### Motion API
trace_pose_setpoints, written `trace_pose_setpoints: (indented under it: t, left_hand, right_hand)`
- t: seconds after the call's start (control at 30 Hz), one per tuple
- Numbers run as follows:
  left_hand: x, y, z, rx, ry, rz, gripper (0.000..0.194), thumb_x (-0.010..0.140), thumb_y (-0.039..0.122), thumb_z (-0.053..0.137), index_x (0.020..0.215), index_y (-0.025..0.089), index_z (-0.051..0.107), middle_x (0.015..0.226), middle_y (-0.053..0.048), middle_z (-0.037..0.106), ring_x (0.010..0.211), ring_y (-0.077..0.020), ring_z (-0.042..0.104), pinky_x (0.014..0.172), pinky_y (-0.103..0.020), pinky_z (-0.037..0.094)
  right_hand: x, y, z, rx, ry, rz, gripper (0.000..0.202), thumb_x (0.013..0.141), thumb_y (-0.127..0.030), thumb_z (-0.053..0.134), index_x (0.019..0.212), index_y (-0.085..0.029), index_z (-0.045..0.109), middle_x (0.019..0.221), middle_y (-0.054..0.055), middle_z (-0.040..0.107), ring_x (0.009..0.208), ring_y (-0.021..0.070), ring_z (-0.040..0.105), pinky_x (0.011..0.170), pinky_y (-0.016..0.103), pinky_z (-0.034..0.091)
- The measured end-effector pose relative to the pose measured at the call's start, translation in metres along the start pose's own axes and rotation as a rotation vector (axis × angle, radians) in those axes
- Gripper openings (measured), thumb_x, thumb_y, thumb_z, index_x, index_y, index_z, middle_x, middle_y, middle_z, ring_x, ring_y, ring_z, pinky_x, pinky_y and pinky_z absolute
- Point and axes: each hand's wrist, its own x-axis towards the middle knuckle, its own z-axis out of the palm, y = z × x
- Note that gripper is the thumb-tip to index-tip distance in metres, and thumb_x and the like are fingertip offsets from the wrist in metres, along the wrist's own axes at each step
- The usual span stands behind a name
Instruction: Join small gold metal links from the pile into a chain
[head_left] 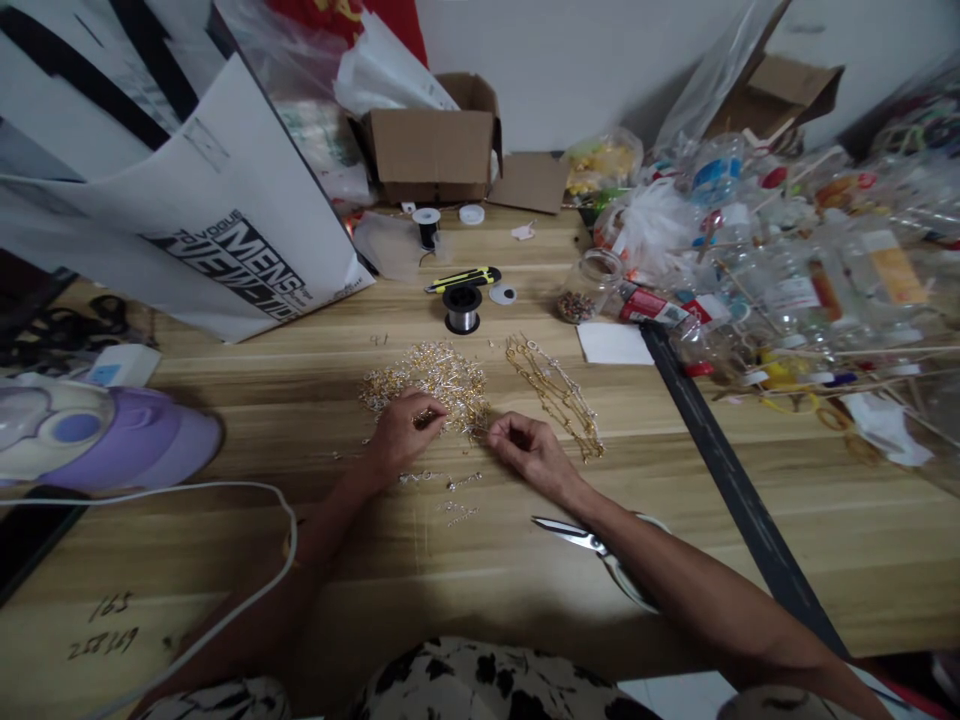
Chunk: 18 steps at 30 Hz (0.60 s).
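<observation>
A loose pile of small gold and silver beads and links [435, 370] lies on the wooden table. My left hand [401, 432] rests at the pile's near left edge, thumb and fingertips pinched together. Just right of the pile, my right hand [531, 447] is closed in a pinch too. Whatever either hand holds is too small to make out. Several gold and silver bead chains [555, 395] lie beyond my right hand. Short silver chain pieces [463, 482] sit below and between the hands. Scissors [577, 535] with pale handles lie partly under my right forearm.
Beyond the pile are a wire spool [462, 312], a yellow-black utility knife [465, 279] and a bead jar [581, 295]. A dark strip [735, 480] and heaped plastic bottles [787, 270] occupy the right. A white paper bag [202, 220] and purple device [161, 430] stand left.
</observation>
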Motion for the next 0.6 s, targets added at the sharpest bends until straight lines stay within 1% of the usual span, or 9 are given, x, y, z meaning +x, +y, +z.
trace_pose_setpoints:
  t: [0.13, 0.27, 0.43, 0.6]
  left_hand:
    - [0.001, 0.0027, -0.0003, -0.051, 0.006, -0.048, 0.008, 0.075, 0.01, 0.063, 0.077, 0.016, 0.066, 0.077, -0.004, 0.069, 0.076, -0.0175, 0.063, 0.072, -0.03, 0.05]
    - [0.0022, 0.0038, 0.0002, -0.03, 0.009, -0.01, 0.01, 0.075, 0.007, 0.062, 0.079, 0.016, 0.066, 0.078, -0.004, 0.069, 0.078, -0.0181, 0.062, 0.074, -0.032, 0.05]
    - [0.0024, 0.0029, 0.0011, 0.006, 0.0, 0.041, 0.008, 0.077, 0.01, 0.061, 0.078, 0.017, 0.065, 0.076, -0.004, 0.07, 0.078, -0.0191, 0.06, 0.074, -0.033, 0.049]
    - [0.0011, 0.0034, 0.0014, 0.021, -0.016, 0.041, 0.008, 0.08, 0.012, 0.06, 0.079, 0.018, 0.065, 0.076, -0.003, 0.069, 0.078, -0.0186, 0.059, 0.074, -0.032, 0.048]
  right_hand:
    - [0.0006, -0.0007, 0.0, 0.01, -0.006, 0.001, 0.029, 0.081, -0.043, 0.061, 0.072, -0.016, 0.053, 0.064, -0.003, 0.046, 0.057, 0.0095, 0.039, 0.053, 0.022, 0.032]
    - [0.0008, -0.0017, -0.0006, -0.002, -0.007, -0.01, 0.027, 0.082, -0.041, 0.06, 0.075, -0.015, 0.055, 0.066, -0.001, 0.049, 0.059, 0.0104, 0.043, 0.055, 0.022, 0.034]
    - [0.0006, -0.0025, -0.0009, -0.001, -0.002, 0.002, 0.029, 0.082, -0.043, 0.06, 0.074, -0.016, 0.054, 0.065, -0.001, 0.05, 0.059, 0.0104, 0.043, 0.054, 0.022, 0.034]
    - [0.0008, -0.0031, -0.0002, 0.0, 0.0, 0.006, 0.03, 0.081, -0.044, 0.06, 0.074, -0.016, 0.055, 0.065, -0.001, 0.05, 0.058, 0.0105, 0.043, 0.054, 0.022, 0.035]
